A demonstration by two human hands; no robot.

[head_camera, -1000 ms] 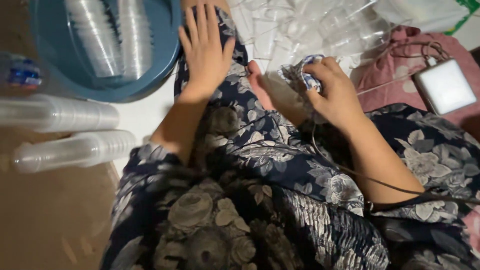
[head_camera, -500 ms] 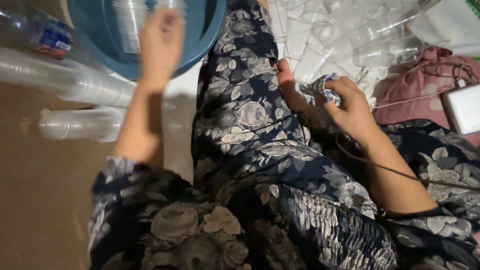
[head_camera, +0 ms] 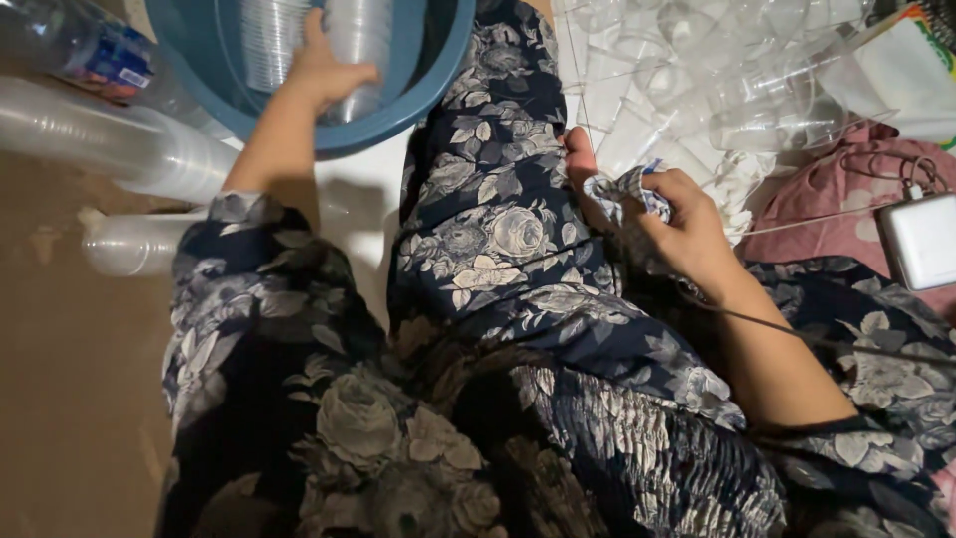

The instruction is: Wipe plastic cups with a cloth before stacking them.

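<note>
Presently we note our left hand [head_camera: 321, 75] closed around a stack of clear plastic cups [head_camera: 354, 45] inside the blue basin [head_camera: 438, 70]; light, thin-walled, easily crushed, so best gripped mid-stack. Our right hand [head_camera: 687, 234] clutches a crumpled cloth [head_camera: 622, 191].

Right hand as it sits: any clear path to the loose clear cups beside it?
Probably yes. The loose clear cups lie just beyond the right hand with nothing between, but its fingers are closed on a small patterned cloth, so it isn't free to grasp.
</note>
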